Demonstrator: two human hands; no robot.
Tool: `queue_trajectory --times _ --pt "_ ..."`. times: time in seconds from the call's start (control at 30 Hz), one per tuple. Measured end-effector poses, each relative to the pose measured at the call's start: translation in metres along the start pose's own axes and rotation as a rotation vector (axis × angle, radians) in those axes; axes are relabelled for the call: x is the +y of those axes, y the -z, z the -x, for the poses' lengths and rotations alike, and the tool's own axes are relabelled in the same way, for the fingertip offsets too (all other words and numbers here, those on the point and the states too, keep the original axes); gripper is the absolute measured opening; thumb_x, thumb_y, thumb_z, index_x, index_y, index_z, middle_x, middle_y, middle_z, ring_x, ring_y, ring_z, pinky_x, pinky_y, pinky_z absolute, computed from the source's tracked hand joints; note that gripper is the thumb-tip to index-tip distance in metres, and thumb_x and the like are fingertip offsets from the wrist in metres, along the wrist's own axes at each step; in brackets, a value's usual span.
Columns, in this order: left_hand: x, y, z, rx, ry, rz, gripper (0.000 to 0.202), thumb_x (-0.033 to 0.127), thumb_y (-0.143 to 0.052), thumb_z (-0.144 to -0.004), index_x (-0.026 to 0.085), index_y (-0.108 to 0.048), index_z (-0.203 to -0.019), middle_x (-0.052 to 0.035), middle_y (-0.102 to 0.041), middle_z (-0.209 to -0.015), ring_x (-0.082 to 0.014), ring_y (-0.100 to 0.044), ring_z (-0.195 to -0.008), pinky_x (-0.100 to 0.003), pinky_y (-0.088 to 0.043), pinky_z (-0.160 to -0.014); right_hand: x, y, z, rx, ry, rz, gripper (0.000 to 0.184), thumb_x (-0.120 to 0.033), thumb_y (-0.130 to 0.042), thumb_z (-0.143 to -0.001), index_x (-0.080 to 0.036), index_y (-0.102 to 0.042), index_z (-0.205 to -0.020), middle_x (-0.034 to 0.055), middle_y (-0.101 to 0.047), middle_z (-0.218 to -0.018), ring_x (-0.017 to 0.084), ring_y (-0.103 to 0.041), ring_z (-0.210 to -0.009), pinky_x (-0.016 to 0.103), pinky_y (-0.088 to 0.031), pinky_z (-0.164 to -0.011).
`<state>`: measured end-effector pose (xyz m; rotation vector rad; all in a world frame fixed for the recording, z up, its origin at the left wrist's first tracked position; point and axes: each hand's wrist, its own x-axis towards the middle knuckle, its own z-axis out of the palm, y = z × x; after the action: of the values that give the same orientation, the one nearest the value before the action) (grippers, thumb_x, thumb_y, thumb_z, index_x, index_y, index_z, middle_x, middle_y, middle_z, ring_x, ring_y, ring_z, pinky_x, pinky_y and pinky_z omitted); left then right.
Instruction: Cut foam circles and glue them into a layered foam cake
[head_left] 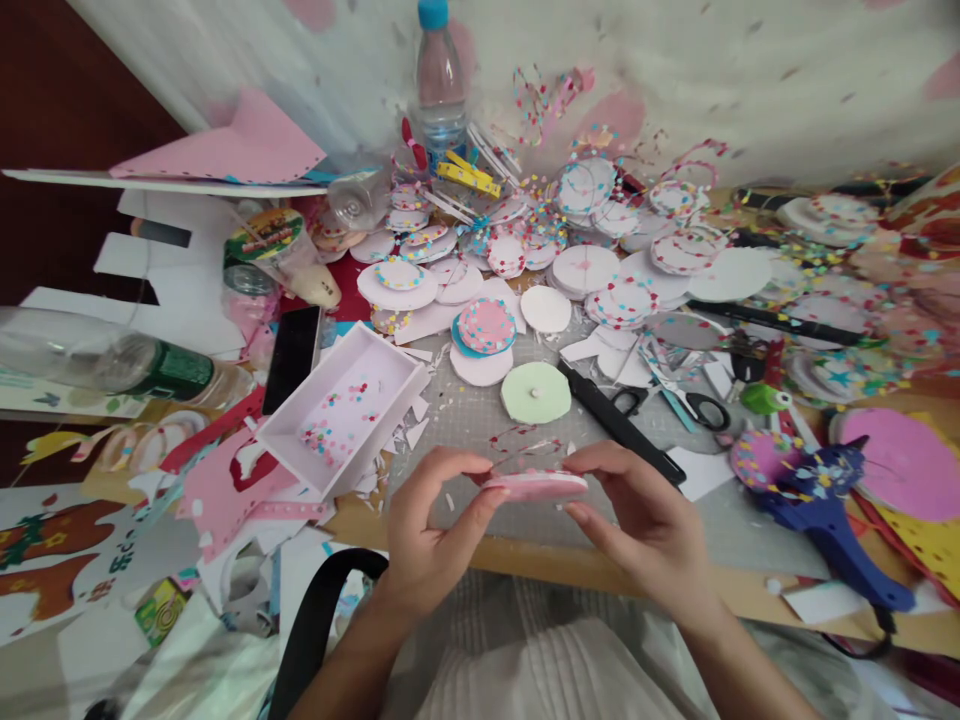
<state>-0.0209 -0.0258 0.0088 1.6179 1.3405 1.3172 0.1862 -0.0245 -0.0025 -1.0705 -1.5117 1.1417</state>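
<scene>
Both my hands hold one pink foam disc (534, 486) edge-on, just above the table's near edge. My left hand (427, 520) pinches its left rim between thumb and fingers. My right hand (637, 515) grips the right rim the same way. A pale green disc (535, 393) with a white dot lies on the grey cutting mat (465, 420) right behind the pink one. A layered pink and blue disc (486, 326) sits farther back.
A white tray (341, 408) with confetti dots stands left of my hands. Black scissors (675, 400) and a black knife (619, 425) lie to the right, beside a blue hole punch (832, 510). Piles of decorated white discs (600, 270) and a water bottle (439, 80) fill the back.
</scene>
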Motion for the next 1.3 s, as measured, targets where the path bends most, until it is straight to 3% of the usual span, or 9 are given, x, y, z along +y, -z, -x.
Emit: queue_trajectory --times 0.17,0.3,0.5,0.6,0.8,0.97,1.17,1.3 --pt "0.004 -0.003 -0.005 -0.135 0.016 -0.035 0.014 0.014 -0.066 -0.083 0.021 -0.062 -0.095 -0.0016 -0.067 -0.091 -0.0144 -0.064 -0.088 -0.025 -0.051 -0.081 -0.003 -0.003 -0.008 -0.043 -0.006 0.086 0.021 -0.012 -0.064 -0.087 -0.026 -0.063 -0.103 0.0016 -0.064 -0.091 0.016 -0.059 -0.087 0.028 -0.049 -0.078" --pt "0.002 -0.003 -0.008 -0.178 0.014 -0.048 0.014 0.017 -0.067 -0.083 0.021 -0.062 -0.095 -0.0033 -0.067 -0.094 -0.0159 -0.064 -0.091 -0.028 -0.051 -0.083 -0.008 -0.002 -0.012 -0.090 0.148 0.155 0.024 -0.005 -0.062 -0.086 -0.023 -0.064 -0.102 0.0034 -0.065 -0.091 0.017 -0.059 -0.086 0.033 -0.049 -0.079" --pt "-0.004 0.006 -0.011 -0.223 -0.240 -0.124 0.013 0.011 -0.061 -0.086 0.022 -0.063 -0.094 -0.0048 -0.067 -0.096 -0.0177 -0.062 -0.093 -0.034 -0.050 -0.084 -0.010 0.003 -0.015 -0.064 0.400 0.385 0.035 -0.002 -0.064 -0.082 -0.019 -0.062 -0.113 0.0086 -0.066 -0.098 0.022 -0.058 -0.095 0.039 -0.048 -0.081" --pt "-0.002 0.008 -0.013 -0.204 -0.340 -0.132 0.017 0.007 -0.058 -0.086 0.020 -0.062 -0.095 -0.0062 -0.066 -0.097 -0.0182 -0.062 -0.092 -0.035 -0.051 -0.082 -0.012 0.005 -0.015 -0.016 0.396 0.437 0.036 -0.007 -0.068 -0.081 -0.021 -0.060 -0.114 0.0080 -0.068 -0.097 0.024 -0.060 -0.095 0.040 -0.049 -0.082" --pt "-0.002 0.004 -0.013 -0.200 -0.345 -0.109 0.018 0.006 -0.060 -0.084 0.022 -0.061 -0.092 -0.0050 -0.069 -0.091 -0.0181 -0.064 -0.087 -0.035 -0.053 -0.079 -0.015 0.008 -0.015 -0.015 0.366 0.442 0.025 -0.012 -0.066 -0.083 -0.027 -0.067 -0.103 0.0049 -0.072 -0.090 0.024 -0.064 -0.087 0.041 -0.050 -0.077" --pt "-0.005 0.002 -0.011 -0.211 -0.219 -0.060 0.009 0.013 -0.065 -0.083 0.021 -0.061 -0.085 -0.0029 -0.069 -0.081 -0.0165 -0.065 -0.079 -0.032 -0.052 -0.075 -0.013 0.006 -0.014 -0.004 0.344 0.433 0.025 -0.013 -0.070 -0.081 -0.027 -0.068 -0.103 0.0032 -0.072 -0.084 0.022 -0.063 -0.079 0.040 -0.049 -0.075" --pt "-0.005 0.001 -0.006 -0.243 0.168 -0.024 0.002 0.023 -0.064 -0.085 0.020 -0.064 -0.086 -0.0035 -0.071 -0.087 -0.0169 -0.067 -0.086 -0.027 -0.053 -0.078 -0.006 0.001 -0.012 -0.036 0.024 0.285 0.009 -0.019 -0.066 -0.087 -0.025 -0.065 -0.094 0.0024 -0.067 -0.083 0.019 -0.060 -0.080 0.034 -0.048 -0.072" --pt "-0.005 -0.001 -0.006 -0.291 0.292 0.023 0.006 0.024 -0.064 -0.083 0.020 -0.064 -0.088 -0.0009 -0.069 -0.082 -0.0146 -0.064 -0.078 -0.024 -0.051 -0.073 -0.005 -0.004 -0.010 -0.043 -0.112 0.207 0.001 -0.024 -0.064 -0.089 -0.024 -0.065 -0.089 0.0012 -0.066 -0.081 0.017 -0.061 -0.077 0.030 -0.049 -0.071"
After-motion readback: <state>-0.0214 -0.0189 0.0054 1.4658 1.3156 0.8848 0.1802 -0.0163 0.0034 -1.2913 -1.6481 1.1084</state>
